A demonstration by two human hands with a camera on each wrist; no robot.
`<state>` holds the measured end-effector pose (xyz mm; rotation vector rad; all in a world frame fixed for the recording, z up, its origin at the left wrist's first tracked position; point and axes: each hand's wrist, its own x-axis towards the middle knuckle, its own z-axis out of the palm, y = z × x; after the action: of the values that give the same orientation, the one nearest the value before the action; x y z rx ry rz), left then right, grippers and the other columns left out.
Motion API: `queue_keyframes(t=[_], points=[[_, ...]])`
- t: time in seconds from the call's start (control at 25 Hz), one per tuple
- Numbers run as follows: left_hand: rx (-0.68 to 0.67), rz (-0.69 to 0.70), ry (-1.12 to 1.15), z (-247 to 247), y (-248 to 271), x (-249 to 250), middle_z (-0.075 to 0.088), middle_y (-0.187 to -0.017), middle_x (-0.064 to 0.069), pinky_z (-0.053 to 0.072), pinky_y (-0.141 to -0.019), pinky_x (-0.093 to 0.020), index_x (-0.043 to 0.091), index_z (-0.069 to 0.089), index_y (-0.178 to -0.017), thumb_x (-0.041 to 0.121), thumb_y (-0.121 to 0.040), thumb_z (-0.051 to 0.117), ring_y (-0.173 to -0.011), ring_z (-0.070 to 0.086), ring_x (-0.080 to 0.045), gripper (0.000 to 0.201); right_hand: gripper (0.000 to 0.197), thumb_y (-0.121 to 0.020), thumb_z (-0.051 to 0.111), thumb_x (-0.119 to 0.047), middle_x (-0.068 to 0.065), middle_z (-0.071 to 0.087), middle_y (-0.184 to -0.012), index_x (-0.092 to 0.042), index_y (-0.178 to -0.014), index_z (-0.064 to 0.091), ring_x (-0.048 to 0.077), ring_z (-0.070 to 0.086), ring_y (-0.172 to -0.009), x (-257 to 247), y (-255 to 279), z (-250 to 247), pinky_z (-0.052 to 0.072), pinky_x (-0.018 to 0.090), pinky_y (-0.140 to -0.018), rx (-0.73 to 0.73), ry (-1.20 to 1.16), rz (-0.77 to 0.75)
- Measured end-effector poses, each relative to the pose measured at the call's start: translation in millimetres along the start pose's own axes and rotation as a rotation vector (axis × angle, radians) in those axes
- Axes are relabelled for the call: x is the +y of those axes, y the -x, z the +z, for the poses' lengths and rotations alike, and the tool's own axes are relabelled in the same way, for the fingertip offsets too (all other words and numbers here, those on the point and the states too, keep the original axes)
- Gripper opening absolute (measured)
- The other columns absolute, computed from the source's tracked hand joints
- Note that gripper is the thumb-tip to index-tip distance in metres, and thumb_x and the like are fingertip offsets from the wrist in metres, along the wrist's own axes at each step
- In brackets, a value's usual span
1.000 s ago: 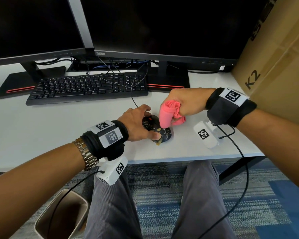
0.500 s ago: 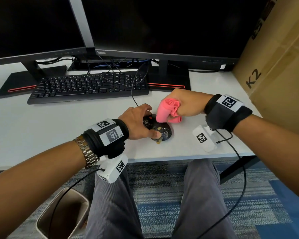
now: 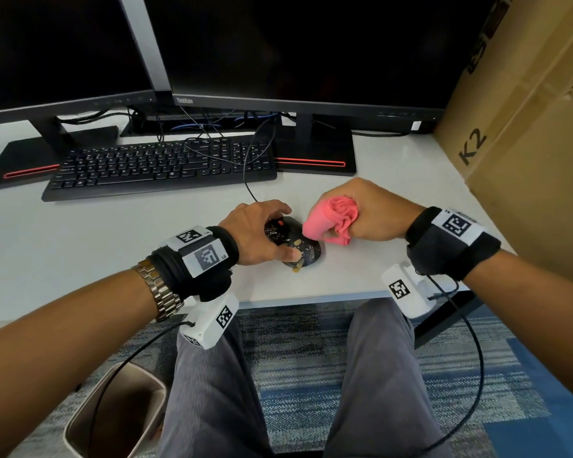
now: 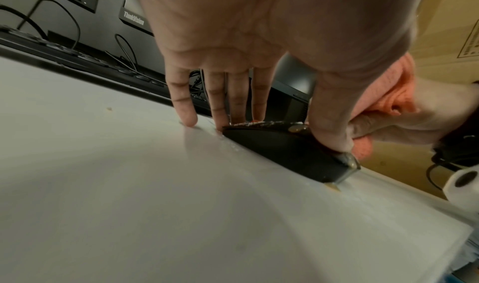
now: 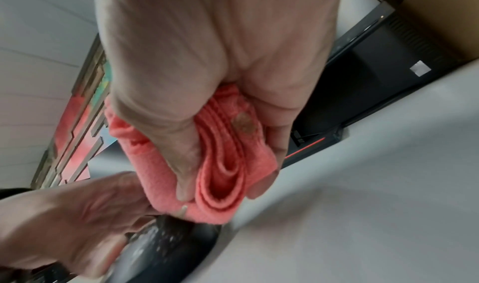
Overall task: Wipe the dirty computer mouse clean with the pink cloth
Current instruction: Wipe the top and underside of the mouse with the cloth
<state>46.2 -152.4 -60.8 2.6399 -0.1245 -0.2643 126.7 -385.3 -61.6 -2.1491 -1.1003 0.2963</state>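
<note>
A black computer mouse (image 3: pixel 295 244) speckled with crumbs and a brown smear lies near the front edge of the white desk (image 3: pixel 80 252). My left hand (image 3: pixel 262 236) grips it, thumb on its near end and fingers down its far side, as the left wrist view shows on the mouse (image 4: pixel 282 150). My right hand (image 3: pixel 361 213) holds a bunched pink cloth (image 3: pixel 328 219), whose lower end touches the mouse's right top. In the right wrist view the cloth (image 5: pixel 220 170) carries a brown stain and sits just above the mouse (image 5: pixel 166 248).
A black keyboard (image 3: pixel 159 166) and two dark monitors (image 3: pixel 295 51) stand behind. The mouse cable (image 3: pixel 248 173) runs back over the keyboard. A large cardboard box (image 3: pixel 526 127) walls the right side. A waste bin (image 3: pixel 113 421) stands on the carpet below left.
My right hand has carried the pink cloth a little up and back along the mouse. The left hand keeps its grip and the mouse has not moved.
</note>
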Motion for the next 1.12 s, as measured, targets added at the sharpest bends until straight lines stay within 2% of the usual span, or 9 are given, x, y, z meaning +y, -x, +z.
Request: queue_keyframes(t=[0.12, 0.32, 0.48, 0.56, 0.76, 0.88, 1.04, 1.12], points=[[0.001, -0.002, 0.014, 0, 0, -1, 0.059, -0.131, 0.003, 0.042, -0.104, -0.037, 0.03, 0.046, -0.137, 0.048, -0.066, 0.079, -0.122, 0.053, -0.021, 0.08, 0.035, -0.075, 0.086, -0.01, 0.011, 0.08, -0.102, -0.008, -0.109, 0.078, 0.024, 0.076, -0.096, 4, 14, 13, 0.06, 0.05, -0.087, 0.045, -0.037, 0.028], [-0.004, -0.013, 0.034, 1, -1, -3, 0.058, -0.133, 0.005, 0.041, -0.106, -0.038, 0.03, 0.045, -0.137, 0.049, -0.064, 0.079, -0.124, 0.052, -0.019, 0.083, 0.038, -0.075, 0.083, -0.01, 0.007, 0.081, -0.104, -0.012, -0.113, 0.078, 0.021, 0.077, -0.098, 0, 31, 21, 0.061, 0.048, -0.089, 0.01, -0.037, -0.001], [-0.003, -0.011, 0.037, 1, -1, -2, 0.058, -0.135, 0.004, 0.041, -0.106, -0.035, 0.027, 0.046, -0.139, 0.049, -0.065, 0.079, -0.124, 0.053, -0.018, 0.084, 0.048, -0.071, 0.083, -0.035, 0.008, 0.08, -0.105, -0.011, -0.112, 0.077, 0.023, 0.076, -0.1, 4, 30, 20, 0.06, 0.05, -0.093, 0.152, -0.127, 0.031], [0.0, -0.005, 0.035, 1, -1, -2, 0.058, -0.136, 0.004, 0.041, -0.106, -0.034, 0.027, 0.046, -0.138, 0.048, -0.065, 0.079, -0.124, 0.053, -0.018, 0.083, 0.051, -0.069, 0.082, -0.039, 0.007, 0.08, -0.104, -0.011, -0.111, 0.077, 0.022, 0.076, -0.1, 5, 30, 27, 0.06, 0.05, -0.094, 0.183, -0.156, 0.04], [0.004, -0.008, 0.036, 2, -1, -3, 0.058, -0.136, 0.005, 0.04, -0.106, -0.033, 0.027, 0.046, -0.138, 0.048, -0.065, 0.08, -0.124, 0.053, -0.016, 0.083, 0.049, -0.069, 0.081, -0.038, 0.006, 0.08, -0.101, -0.012, -0.11, 0.077, 0.022, 0.076, -0.097, 2, 43, 39, 0.06, 0.049, -0.09, 0.158, -0.145, 0.035], [0.003, -0.009, 0.034, 1, -1, -1, 0.058, -0.135, 0.005, 0.04, -0.104, -0.03, 0.027, 0.046, -0.137, 0.047, -0.065, 0.08, -0.123, 0.053, -0.016, 0.082, 0.043, -0.071, 0.084, -0.027, 0.008, 0.08, -0.1, -0.01, -0.109, 0.077, 0.024, 0.076, -0.096, -1, 43, 34, 0.059, 0.049, -0.09, 0.1, -0.093, 0.023], [0.003, -0.008, 0.009, 0, 0, 0, 0.057, -0.135, 0.003, 0.04, -0.103, -0.031, 0.026, 0.046, -0.138, 0.049, -0.067, 0.079, -0.123, 0.053, -0.018, 0.081, 0.041, -0.072, 0.08, -0.031, 0.013, 0.079, -0.097, -0.004, -0.103, 0.076, 0.031, 0.075, -0.094, -2, 27, 19, 0.059, 0.051, -0.089, 0.192, -0.163, 0.043], [0.0, -0.011, 0.0, 0, 0, 1, 0.057, -0.135, 0.002, 0.041, -0.104, -0.032, 0.026, 0.046, -0.138, 0.049, -0.067, 0.079, -0.123, 0.053, -0.019, 0.082, 0.033, -0.076, 0.083, -0.02, 0.013, 0.079, -0.098, -0.003, -0.103, 0.077, 0.031, 0.075, -0.095, 0, 20, 20, 0.06, 0.049, -0.089, 0.189, -0.162, 0.059]])
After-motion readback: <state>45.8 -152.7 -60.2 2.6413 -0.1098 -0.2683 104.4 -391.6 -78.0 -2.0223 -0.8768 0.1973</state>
